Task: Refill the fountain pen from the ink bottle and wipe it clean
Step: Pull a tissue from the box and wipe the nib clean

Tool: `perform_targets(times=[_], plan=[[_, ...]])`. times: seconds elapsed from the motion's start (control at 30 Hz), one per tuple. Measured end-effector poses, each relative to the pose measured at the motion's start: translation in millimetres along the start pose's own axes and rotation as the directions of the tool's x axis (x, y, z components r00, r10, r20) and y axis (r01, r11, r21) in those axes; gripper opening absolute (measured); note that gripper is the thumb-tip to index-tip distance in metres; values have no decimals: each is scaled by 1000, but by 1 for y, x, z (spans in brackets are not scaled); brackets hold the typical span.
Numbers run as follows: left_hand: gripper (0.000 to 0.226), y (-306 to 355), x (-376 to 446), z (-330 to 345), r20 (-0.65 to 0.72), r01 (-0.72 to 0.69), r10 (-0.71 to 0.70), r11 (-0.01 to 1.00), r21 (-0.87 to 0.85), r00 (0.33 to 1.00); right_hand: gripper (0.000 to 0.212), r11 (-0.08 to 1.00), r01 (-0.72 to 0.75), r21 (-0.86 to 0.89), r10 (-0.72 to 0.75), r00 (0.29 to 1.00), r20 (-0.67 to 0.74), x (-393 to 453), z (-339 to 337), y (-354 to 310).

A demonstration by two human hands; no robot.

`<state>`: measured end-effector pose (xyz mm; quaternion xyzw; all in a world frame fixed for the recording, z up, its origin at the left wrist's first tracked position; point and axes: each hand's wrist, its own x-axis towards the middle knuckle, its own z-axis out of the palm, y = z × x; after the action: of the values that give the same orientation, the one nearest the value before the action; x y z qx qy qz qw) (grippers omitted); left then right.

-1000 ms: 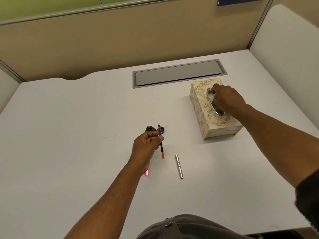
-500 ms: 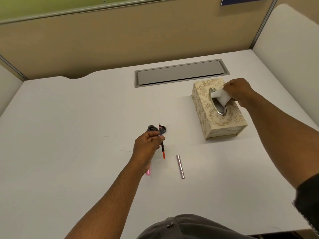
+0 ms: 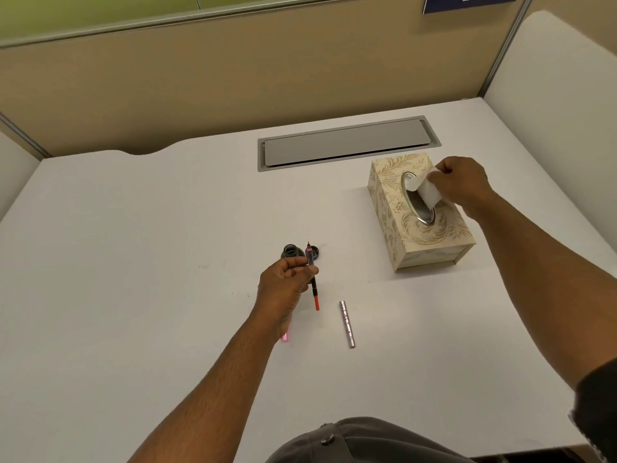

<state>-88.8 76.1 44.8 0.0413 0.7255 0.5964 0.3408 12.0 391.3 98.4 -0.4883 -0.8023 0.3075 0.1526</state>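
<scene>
My left hand (image 3: 287,282) grips the fountain pen's inner section (image 3: 313,279), nib pointing away, its red converter end toward me. Just beyond the hand stands the open ink bottle (image 3: 291,251), and its dark cap (image 3: 316,252) lies right beside it. My right hand (image 3: 462,183) pinches a white tissue (image 3: 429,190) that is partly out of the oval slot of a patterned tissue box (image 3: 400,235) at the right. A silver pen barrel (image 3: 347,324) lies on the white desk (image 3: 133,262) near me. A pink pen part (image 3: 285,335) peeks from under my left wrist.
A grey cable hatch (image 3: 347,145) is set into the desk behind the box. Beige partition walls close the back and a white panel (image 3: 551,78) closes the right side. The desk's front edge runs by my lap.
My right hand went from pressing into the box's slot to pulling a white tissue up and out to the right. The left hand has kept the pen still.
</scene>
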Motion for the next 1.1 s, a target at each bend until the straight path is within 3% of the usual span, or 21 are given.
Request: perform_targets(times=[0.23, 0.37, 0.53, 0.67, 0.73, 0.83, 0.93, 1.1], plan=[[25, 1, -1, -2, -11, -3, 3, 1000, -13, 1000, 19, 981, 63, 184, -25, 980, -199, -7, -14, -25], [23, 2, -2, -2, -8, -11, 11, 1000, -11, 1000, 27, 929, 3, 370, 50, 990, -132, -9, -16, -28], [23, 3, -4, -4, -7, -20, 19, 1000, -17, 1000, 41, 797, -80, 599, 63, 997, 50, -19, -8, -27], [27, 6, -5, -5, -8, -26, 26, 999, -38, 1000, 20, 719, -140, 680, 4, 980, 199, -37, 2, -29], [26, 8, -6, -6, -5, -30, 30, 998, -47, 1000, 14, 712, -149, 687, 3, 978, 209, -47, 13, -30], [25, 9, -9, -6, -4, -32, 32, 998, -60, 999, 37, 693, -137, 708, 10, 983, 181, -62, 29, -29], [24, 8, -11, -8, -5, -34, 34, 998, -60, 999, 59, 615, -198, 763, -2, 968, 252, -76, 40, -32], [24, 8, -12, -11, -5, -36, 36, 997, -67, 999, 20, 564, -301, 769, -22, 925, 378, -93, 55, -31]])
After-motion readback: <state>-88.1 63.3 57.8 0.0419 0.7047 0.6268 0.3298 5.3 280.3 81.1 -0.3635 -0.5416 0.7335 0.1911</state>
